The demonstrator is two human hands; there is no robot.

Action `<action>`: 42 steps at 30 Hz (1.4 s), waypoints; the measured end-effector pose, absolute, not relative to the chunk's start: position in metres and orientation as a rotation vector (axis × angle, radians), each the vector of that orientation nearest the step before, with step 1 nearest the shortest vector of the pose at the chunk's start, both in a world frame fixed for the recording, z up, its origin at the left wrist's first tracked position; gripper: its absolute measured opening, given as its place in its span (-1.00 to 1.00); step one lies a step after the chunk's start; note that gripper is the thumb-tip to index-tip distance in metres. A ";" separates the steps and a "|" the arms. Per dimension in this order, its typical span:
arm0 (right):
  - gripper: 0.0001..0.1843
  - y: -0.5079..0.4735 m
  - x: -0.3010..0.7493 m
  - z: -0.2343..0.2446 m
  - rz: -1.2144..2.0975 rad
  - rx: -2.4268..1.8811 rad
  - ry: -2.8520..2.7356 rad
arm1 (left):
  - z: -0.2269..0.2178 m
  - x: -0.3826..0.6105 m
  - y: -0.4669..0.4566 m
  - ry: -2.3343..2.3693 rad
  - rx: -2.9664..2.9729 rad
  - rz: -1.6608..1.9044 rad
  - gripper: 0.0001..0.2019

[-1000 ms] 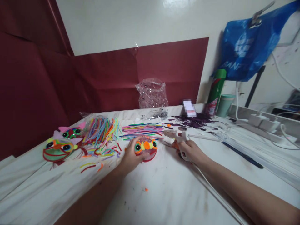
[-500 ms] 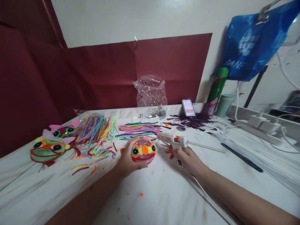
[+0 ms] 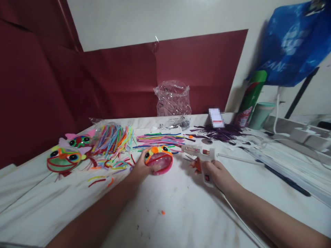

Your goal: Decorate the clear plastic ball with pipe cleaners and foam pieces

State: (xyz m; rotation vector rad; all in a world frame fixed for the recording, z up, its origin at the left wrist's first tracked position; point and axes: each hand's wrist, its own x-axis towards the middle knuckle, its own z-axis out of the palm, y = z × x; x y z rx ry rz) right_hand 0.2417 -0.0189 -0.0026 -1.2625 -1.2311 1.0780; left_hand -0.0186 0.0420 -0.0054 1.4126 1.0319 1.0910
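My left hand (image 3: 143,167) is closed round the left side of a clear, rounded fish-face craft (image 3: 162,162). The craft has black-and-green eyes, orange and yellow pieces between them, and a red line round its mouth; its pinkish mouth side is tilted toward me. In my right hand (image 3: 216,173) is a white hot glue gun (image 3: 199,154), gripped by its handle with fingers at the orange trigger. The gun's nozzle points left toward the craft, a short gap away. A glue stick (image 3: 239,158) sticks out of its back, and a white cord runs down from the handle.
Two finished-looking face crafts (image 3: 63,161) lie at the left. Behind are a bag of pipe cleaners (image 3: 111,139), loose pipe cleaners (image 3: 160,138), purple strips (image 3: 222,132) and a phone (image 3: 216,117). Clear glue sticks (image 3: 287,165), a green cup (image 3: 262,115) and a power strip (image 3: 314,139) are at the right.
My left hand has tipped the craft so its eyes turn upward and the mouth faces me. The glue gun stays in my right hand, now slightly farther from the craft. The view has shifted left.
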 end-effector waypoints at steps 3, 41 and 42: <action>-0.63 -0.018 0.242 -0.003 1.069 -1.278 -1.287 | -0.006 -0.018 0.042 0.966 1.388 1.107 -0.14; -0.46 -0.049 0.209 0.004 0.919 -1.274 -1.463 | 0.001 -0.020 0.036 1.208 2.379 1.176 -0.59; -0.46 -0.050 0.212 0.004 0.886 -1.303 -1.459 | 0.001 -0.021 0.036 1.209 2.375 1.165 -0.60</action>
